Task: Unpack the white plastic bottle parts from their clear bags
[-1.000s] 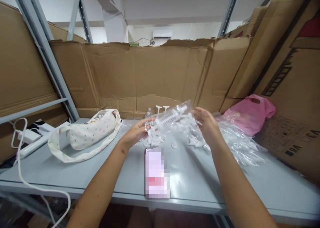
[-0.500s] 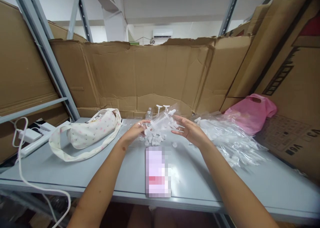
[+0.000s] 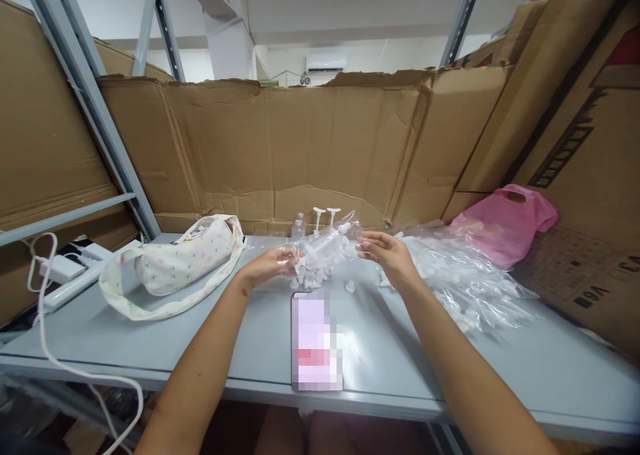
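A clear plastic bag (image 3: 325, 245) is held up above the table between my two hands. Inside it lies a clear, syringe-like tube with a white tip, slanting up to the right, among small white pieces. My left hand (image 3: 273, 265) grips the bag's left end, and my right hand (image 3: 387, 255) has its fingers closed at the right edge. Small white plastic caps (image 3: 311, 280) are heaped beneath the bag, and a single cap (image 3: 350, 286) rests apart on the right. Behind stand two white T-shaped plungers (image 3: 319, 216) and a clear bottle (image 3: 299, 227).
A phone (image 3: 315, 342) lies in front on the grey table (image 3: 400, 368). A floral bag (image 3: 185, 262) sits left, near a power strip (image 3: 90, 272) and white cable. Large clear bags of white parts (image 3: 465, 282) and a pink bag (image 3: 505, 225) are right. Cardboard (image 3: 300, 142) walls the back.
My right hand has moved in to the bag's right edge, its spread fingers now closing there. The bag is turned slightly and shifted a little right.
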`<state>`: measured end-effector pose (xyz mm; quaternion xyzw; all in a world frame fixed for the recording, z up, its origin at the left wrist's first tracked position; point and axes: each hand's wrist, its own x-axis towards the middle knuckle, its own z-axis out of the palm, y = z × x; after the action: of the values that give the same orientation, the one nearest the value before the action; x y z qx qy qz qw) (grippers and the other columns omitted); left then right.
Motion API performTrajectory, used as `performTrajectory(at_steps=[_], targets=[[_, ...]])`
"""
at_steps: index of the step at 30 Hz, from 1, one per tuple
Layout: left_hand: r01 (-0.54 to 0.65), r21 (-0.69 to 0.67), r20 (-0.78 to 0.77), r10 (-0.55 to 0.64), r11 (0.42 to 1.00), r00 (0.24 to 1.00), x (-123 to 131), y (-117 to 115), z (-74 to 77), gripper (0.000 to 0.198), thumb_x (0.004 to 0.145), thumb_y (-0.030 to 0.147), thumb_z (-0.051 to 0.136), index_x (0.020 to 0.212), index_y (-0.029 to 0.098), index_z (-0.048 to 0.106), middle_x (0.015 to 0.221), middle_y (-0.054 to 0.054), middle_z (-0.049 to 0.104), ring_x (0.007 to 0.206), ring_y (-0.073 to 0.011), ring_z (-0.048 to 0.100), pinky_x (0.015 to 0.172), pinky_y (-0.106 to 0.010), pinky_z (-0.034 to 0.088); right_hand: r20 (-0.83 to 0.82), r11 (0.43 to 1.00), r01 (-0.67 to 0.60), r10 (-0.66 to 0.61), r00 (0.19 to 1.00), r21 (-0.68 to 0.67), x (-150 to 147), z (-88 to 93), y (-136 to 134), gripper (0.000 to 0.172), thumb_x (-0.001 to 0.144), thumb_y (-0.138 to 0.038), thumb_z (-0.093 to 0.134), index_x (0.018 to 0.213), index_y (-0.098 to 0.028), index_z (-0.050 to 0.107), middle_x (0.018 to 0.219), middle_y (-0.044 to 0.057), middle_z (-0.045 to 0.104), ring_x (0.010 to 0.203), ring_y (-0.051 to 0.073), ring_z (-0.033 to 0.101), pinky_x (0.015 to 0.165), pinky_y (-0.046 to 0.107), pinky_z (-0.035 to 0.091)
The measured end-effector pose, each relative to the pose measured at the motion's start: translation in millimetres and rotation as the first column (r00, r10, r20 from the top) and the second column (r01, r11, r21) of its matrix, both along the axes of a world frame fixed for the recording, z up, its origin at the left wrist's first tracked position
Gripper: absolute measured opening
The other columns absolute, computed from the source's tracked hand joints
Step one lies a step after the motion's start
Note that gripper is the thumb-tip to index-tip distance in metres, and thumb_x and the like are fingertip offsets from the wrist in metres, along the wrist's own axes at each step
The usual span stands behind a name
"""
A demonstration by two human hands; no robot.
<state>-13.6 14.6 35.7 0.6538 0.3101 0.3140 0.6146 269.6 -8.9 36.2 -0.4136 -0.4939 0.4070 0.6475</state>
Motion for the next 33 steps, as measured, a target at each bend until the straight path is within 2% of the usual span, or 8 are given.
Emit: performTrajectory(at_steps=[3, 9, 14, 17, 20, 26, 30, 33], targets=[[-0.043, 0.072, -0.031, 0.045, 0.997, 0.999, 1, 0, -1.0, 0.034, 0.066, 0.033, 0.073, 0.089, 0.016, 0.055, 0.081, -0.003, 0.06, 0.074, -0.0125, 0.057, 0.073, -0.028, 0.044, 0.046, 0.998, 0.055, -0.055, 0.997, 0.001, -1, 3.8, -2, 0.033, 0.058, -0.033, 0.076, 0.085, -0.019, 0.063, 0.087, 0.007, 0.069, 0.072, 0.019, 0.067, 0.059, 0.031, 0.054], [-0.141, 0.193, -0.082, 0.159, 0.971, 0.984, -4, 6, -3.5, 0.03, 0.068, 0.033, 0.068, 0.088, 0.016, 0.053, 0.076, -0.002, 0.059, 0.072, -0.0127, 0.057, 0.068, -0.025, 0.041, 0.008, 0.986, 0.164, -0.165, 0.986, 0.015, 6, 10.7, -5, 0.034, 0.057, -0.032, 0.075, 0.085, -0.019, 0.064, 0.087, 0.005, 0.07, 0.07, 0.017, 0.067, 0.054, 0.025, 0.05], [-0.317, 0.315, -0.058, 0.351, 0.895, 0.934, -13, 6, 4.1, 0.022, 0.069, 0.029, 0.063, 0.086, 0.017, 0.054, 0.074, 0.001, 0.054, 0.066, -0.0102, 0.053, 0.069, -0.025, 0.039, -0.048, 0.968, 0.246, -0.244, 0.969, 0.041, 20, 14.8, -6, 0.034, 0.056, -0.032, 0.076, 0.085, -0.019, 0.064, 0.087, 0.005, 0.07, 0.068, 0.016, 0.067, 0.051, 0.023, 0.048], [-0.434, 0.321, -0.001, 0.459, 0.842, 0.889, -17, 3, 12.7, 0.021, 0.07, 0.028, 0.061, 0.087, 0.018, 0.055, 0.077, 0.002, 0.054, 0.066, -0.01, 0.052, 0.071, -0.025, 0.041, -0.067, 0.961, 0.263, -0.258, 0.964, 0.081, 24, 17.3, -7, 0.034, 0.056, -0.031, 0.076, 0.085, -0.02, 0.064, 0.086, 0.004, 0.07, 0.067, 0.016, 0.066, 0.049, 0.023, 0.047], [-0.511, 0.29, 0.062, 0.517, 0.809, 0.854, -25, 0, 20.3, 0.024, 0.068, 0.03, 0.061, 0.088, 0.018, 0.056, 0.086, 0.0, 0.055, 0.068, -0.0095, 0.052, 0.072, -0.025, 0.042, -0.075, 0.955, 0.278, -0.271, 0.96, 0.103, 26, 19.9, -9, 0.032, 0.057, -0.03, 0.075, 0.085, -0.02, 0.064, 0.084, 0.004, 0.069, 0.064, 0.015, 0.065, 0.048, 0.023, 0.045], [-0.527, 0.284, 0.034, 0.541, 0.801, 0.84, -35, 2, 21.9, 0.028, 0.068, 0.03, 0.061, 0.093, 0.017, 0.059, 0.08, 0.0, 0.054, 0.065, -0.0094, 0.051, 0.068, -0.025, 0.041, -0.114, 0.946, 0.312, -0.301, 0.947, 0.091, 33, 24.7, -12, 0.029, 0.056, -0.027, 0.075, 0.083, -0.02, 0.066, 0.083, 0.002, 0.069, 0.063, 0.012, 0.063, 0.048, 0.021, 0.043], [-0.493, 0.292, -0.02, 0.521, 0.819, 0.853, -34, 2, 19.4, 0.028, 0.068, 0.028, 0.062, 0.093, 0.016, 0.059, 0.078, 0.0, 0.053, 0.066, -0.0108, 0.052, 0.067, -0.026, 0.042, -0.111, 0.939, 0.322, -0.309, 0.945, 0.123, 37, 27.0, -15, 0.028, 0.056, -0.026, 0.075, 0.083, -0.021, 0.067, 0.081, 0.001, 0.069, 0.062, 0.011, 0.062, 0.047, 0.02, 0.042], [-0.507, 0.298, -0.016, 0.535, 0.809, 0.845, -34, 1, 20.0, 0.027, 0.068, 0.028, 0.061, 0.093, 0.017, 0.059, 0.08, 0.0, 0.054, 0.065, -0.0104, 0.052, 0.066, -0.025, 0.042, -0.088, 0.931, 0.326, -0.316, 0.945, 0.162, 38, 30.7, -17, 0.027, 0.057, -0.026, 0.074, 0.084, -0.021, 0.067, 0.081, 0.001, 0.069, 0.063, 0.012, 0.062, 0.046, 0.02, 0.041]])
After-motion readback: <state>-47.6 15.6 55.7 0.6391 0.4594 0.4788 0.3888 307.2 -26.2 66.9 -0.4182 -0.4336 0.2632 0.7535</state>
